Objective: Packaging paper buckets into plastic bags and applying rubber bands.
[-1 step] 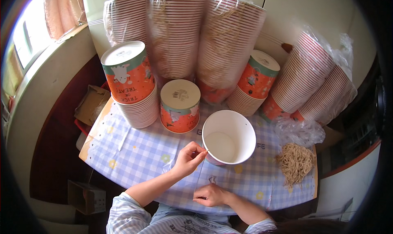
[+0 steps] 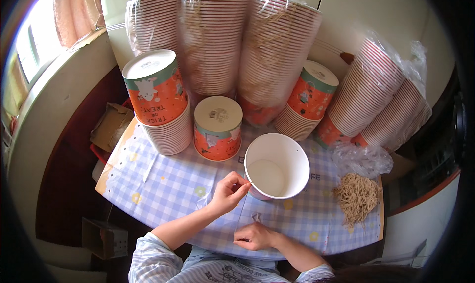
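A white-lined paper bucket (image 2: 277,165) stands upright with its mouth toward me. Beside its near-left rim, my left hand (image 2: 228,191) is closed in a pinch on a thin string (image 2: 241,212), with a pale tip showing at the fingers. From there the string runs down to my right hand (image 2: 253,236), which rests closed on the cloth near the front edge and grips the string's lower part. Just above the right hand lies a small grey loop-like shape; whether it is string or print I cannot tell.
A checked tablecloth (image 2: 168,184) covers the table. An orange upside-down bucket (image 2: 217,134) and nested stacks (image 2: 156,92) stand behind; tall bagged stacks (image 2: 213,40) line the back. At right lie a heap of beige strings (image 2: 357,199) and a crumpled plastic bag (image 2: 363,158).
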